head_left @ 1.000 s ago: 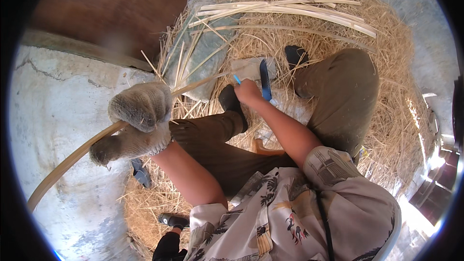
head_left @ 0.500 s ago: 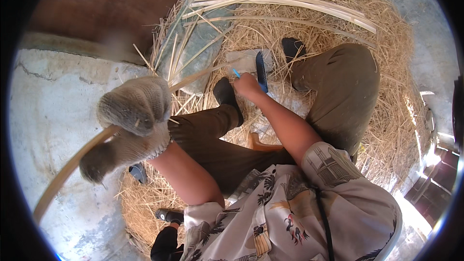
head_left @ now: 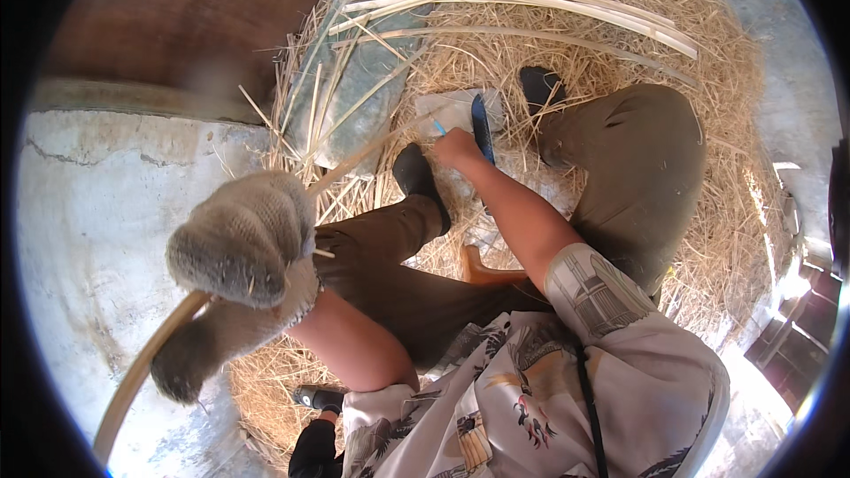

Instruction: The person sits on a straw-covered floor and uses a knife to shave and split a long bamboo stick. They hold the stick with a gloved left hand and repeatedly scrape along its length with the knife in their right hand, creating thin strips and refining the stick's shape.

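Note:
My left hand (head_left: 243, 243), in a worn, dirty knit glove, is closed round a long bamboo strip (head_left: 146, 372). One end of the strip bends down to the lower left; the other runs up toward my right hand (head_left: 458, 149). That bare hand is closed on something with a light blue end (head_left: 439, 127), close to the strip's far part. Just to its right a dark blade with a bluish tint (head_left: 482, 128) lies across a grey stone block (head_left: 443, 104). Whether the blade joins what my right hand holds, I cannot tell.
Dry straw and shavings (head_left: 726, 80) surround my legs. Several pale split strips (head_left: 549, 2) lie beyond my feet. A greenish slab or sack (head_left: 354, 115) sits at far left, beside a cracked whitish wall or floor (head_left: 97, 177). Between my legs is a curved wooden piece (head_left: 482, 267).
My gloved left hand has come down a little, and the lower end of the strip has swung to the right. My right hand has barely moved. The whole view has shifted slightly.

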### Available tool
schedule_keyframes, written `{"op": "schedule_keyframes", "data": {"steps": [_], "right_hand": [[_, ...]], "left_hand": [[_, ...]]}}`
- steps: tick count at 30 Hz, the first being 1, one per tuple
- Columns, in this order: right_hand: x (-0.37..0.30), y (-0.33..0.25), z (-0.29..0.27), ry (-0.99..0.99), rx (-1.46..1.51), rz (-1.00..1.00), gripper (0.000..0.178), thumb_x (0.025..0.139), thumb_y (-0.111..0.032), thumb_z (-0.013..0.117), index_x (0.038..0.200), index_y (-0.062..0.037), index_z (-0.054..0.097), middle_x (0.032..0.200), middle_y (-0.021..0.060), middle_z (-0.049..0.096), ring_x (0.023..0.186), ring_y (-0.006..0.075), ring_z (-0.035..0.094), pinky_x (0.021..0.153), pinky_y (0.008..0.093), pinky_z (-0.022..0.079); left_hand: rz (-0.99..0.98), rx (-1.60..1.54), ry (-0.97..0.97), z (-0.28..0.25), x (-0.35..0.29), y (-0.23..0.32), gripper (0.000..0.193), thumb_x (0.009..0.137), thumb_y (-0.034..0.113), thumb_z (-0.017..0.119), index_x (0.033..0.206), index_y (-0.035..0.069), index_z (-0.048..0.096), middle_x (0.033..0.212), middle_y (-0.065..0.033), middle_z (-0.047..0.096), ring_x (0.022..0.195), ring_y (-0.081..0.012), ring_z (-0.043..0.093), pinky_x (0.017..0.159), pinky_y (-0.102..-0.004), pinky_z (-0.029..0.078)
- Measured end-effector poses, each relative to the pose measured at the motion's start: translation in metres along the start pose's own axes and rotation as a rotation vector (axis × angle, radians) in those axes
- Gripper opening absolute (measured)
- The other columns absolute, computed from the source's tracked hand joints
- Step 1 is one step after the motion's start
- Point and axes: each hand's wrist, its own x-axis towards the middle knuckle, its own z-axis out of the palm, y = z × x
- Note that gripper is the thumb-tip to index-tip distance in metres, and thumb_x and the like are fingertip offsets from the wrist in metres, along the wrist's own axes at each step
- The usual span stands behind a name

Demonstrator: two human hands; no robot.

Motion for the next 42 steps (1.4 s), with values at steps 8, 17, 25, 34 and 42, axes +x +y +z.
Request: {"op": "schedule_keyframes", "data": {"steps": [8,17,25,34,42], "right_hand": [[0.061,0.042,0.035,0.092,-0.009,0.045,0.035,0.084,-0.023,0.059,0.1,0.0049,0.073,0.107,0.0304,0.069,0.106,0.0454,0.066,0.093,0.048,0.053],[0.019,0.045,0.04,-0.216,-0.339,0.037,0.047,0.087,-0.039,0.057,0.104,0.0001,0.075,0.109,0.0228,0.072,0.103,0.0382,0.07,0.089,0.0427,0.054],[-0.049,0.049,0.009,-0.195,-0.832,0.213,0.051,0.087,-0.047,0.066,0.118,-0.0068,0.073,0.122,0.0151,0.071,0.11,0.03,0.07,0.088,0.042,0.056],[-0.033,0.106,0.006,0.247,-0.247,0.31,0.028,0.085,-0.027,0.07,0.1,-0.0035,0.076,0.107,0.0196,0.073,0.102,0.0354,0.071,0.087,0.0429,0.058],[0.009,0.113,-0.009,0.295,-0.123,0.025,0.049,0.092,-0.038,0.064,0.081,0.0104,0.068,0.08,0.0264,0.071,0.075,0.0399,0.072,0.071,0.0474,0.058]], "left_hand": [[0.03,0.023,-0.012,-0.009,-0.001,0.0,0.069,0.076,0.085,0.06,0.06,0.019,0.048,0.048,0.0063,0.046,0.036,-0.0062,0.04,0.039,-0.0214,0.04],[0.089,0.017,0.313,-0.02,-0.007,0.008,0.076,0.077,0.088,0.055,0.069,0.013,0.053,0.049,0.0019,0.042,0.042,-0.0092,0.036,0.041,-0.0252,0.031],[0.061,0.05,0.536,-0.014,-0.009,0.014,0.083,0.073,0.088,0.059,0.074,0.005,0.067,0.05,0.0048,0.035,0.044,-0.0081,0.027,0.046,-0.0268,0.02],[0.157,0.443,0.708,-0.002,-0.006,0.03,0.052,0.091,0.041,0.069,0.116,-0.004,0.062,0.076,-0.0095,0.062,0.064,-0.023,0.06,0.064,-0.0366,0.057],[0.217,0.205,0.834,-0.005,0.002,0.032,0.056,0.094,0.05,0.066,0.115,-0.002,0.065,0.059,0.0062,0.045,0.044,-0.0086,0.041,0.04,-0.0195,0.039]]}}
